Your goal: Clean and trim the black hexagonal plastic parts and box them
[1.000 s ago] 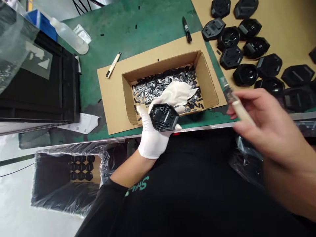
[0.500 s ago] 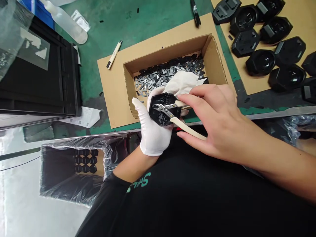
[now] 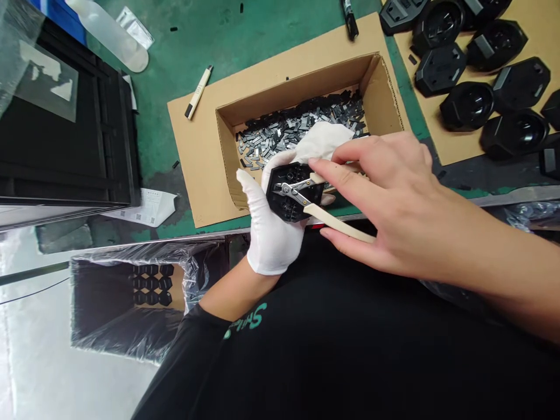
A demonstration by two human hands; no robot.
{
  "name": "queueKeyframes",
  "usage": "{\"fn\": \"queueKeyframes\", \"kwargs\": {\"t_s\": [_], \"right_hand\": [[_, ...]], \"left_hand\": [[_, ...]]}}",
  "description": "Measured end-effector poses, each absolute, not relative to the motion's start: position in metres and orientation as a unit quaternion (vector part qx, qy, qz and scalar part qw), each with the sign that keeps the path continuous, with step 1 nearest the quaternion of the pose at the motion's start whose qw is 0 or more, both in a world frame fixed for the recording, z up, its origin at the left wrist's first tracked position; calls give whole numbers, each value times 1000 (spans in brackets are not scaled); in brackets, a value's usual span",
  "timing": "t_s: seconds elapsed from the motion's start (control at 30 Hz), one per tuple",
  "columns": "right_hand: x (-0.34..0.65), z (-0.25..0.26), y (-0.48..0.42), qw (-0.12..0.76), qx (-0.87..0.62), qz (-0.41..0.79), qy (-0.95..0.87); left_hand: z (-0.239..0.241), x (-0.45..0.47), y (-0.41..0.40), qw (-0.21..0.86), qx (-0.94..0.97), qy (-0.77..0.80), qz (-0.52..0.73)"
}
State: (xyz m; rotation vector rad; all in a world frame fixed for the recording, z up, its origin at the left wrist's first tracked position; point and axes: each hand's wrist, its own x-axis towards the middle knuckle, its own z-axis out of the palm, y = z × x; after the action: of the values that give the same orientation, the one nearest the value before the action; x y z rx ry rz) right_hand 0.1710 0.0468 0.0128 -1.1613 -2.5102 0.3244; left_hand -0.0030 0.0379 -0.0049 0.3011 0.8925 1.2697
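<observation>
My left hand (image 3: 276, 233), in a white glove, cradles a black six-sided plastic housing (image 3: 280, 210) with its inner side up. Its thumb sticks out to the left and a white cloth (image 3: 326, 140) lies by its fingers. My bare right hand (image 3: 385, 204) is closed round the cream handles of a pair of nippers (image 3: 336, 223). The handles are spread, and the metal jaws lie over the inside of the housing. Whether the jaws grip anything there is too small to tell.
Behind my hands a cardboard box (image 3: 258, 111) holds many small dark pieces (image 3: 280, 135). A cutter knife (image 3: 199, 92), a marker (image 3: 349, 22) and a clear bottle (image 3: 114, 38) lie on the green table (image 3: 262, 32). Black housings (image 3: 467, 106) stand on cardboard at right; a plastic-lined box (image 3: 102, 303) sits below left.
The nippers and my right hand have shifted slightly right in view. The housing stays in my left hand, and the jaws remain over it.
</observation>
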Motion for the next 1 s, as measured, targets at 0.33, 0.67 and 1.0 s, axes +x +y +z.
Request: {"fn": "queueKeyframes", "kwargs": {"t_s": [0.33,0.67,1.0], "right_hand": [[175,20,60,152,-388,106,-903],[163,-1,68,204,-382,178,-884],[188,13,81,258,-508,152,-808]], "left_hand": [[-4,-6,41,688,179,422,562],[-8,-14,58,700,129,417,565],[6,-27,70,760,53,411,501]]}}
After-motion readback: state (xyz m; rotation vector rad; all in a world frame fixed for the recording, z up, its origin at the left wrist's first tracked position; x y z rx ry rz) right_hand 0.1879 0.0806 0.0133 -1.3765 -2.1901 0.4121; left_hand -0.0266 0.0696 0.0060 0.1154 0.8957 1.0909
